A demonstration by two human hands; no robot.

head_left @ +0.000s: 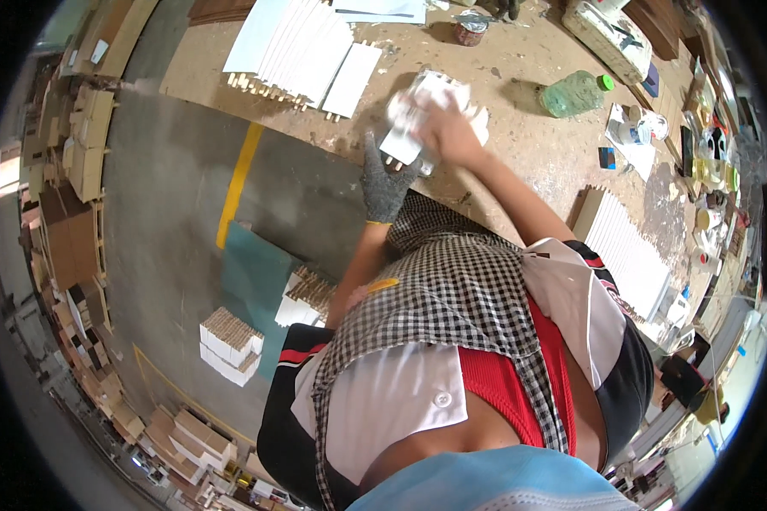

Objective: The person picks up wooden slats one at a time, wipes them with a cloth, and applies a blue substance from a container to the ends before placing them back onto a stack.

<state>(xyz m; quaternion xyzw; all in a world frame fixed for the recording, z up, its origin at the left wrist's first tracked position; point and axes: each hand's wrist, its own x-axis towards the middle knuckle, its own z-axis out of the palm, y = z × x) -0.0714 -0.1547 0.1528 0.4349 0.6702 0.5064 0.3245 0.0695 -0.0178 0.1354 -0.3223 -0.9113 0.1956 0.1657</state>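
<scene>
My left hand [382, 186], in a grey knit glove with a yellow cuff edge, grips a small white panel [401, 146] at the table's near edge. Light wooden pegs stick out of the panel's near end. Bare and slightly blurred, my right hand [450, 136] presses a crumpled white cloth [430, 94] onto the panel's face. The cloth hides most of the panel's far part. Just left of the cloth, another white panel [352, 80] with pegs lies at the end of a row of similar white panels [291, 47].
On the stained worktable [520, 153] stand a green-tinted bottle [575, 94] with a green cap and a small tin [470, 31]. More white panels [624, 247] are lined up at the right. White pegged pieces [230, 345] are stacked on the floor, near a yellow line [240, 183].
</scene>
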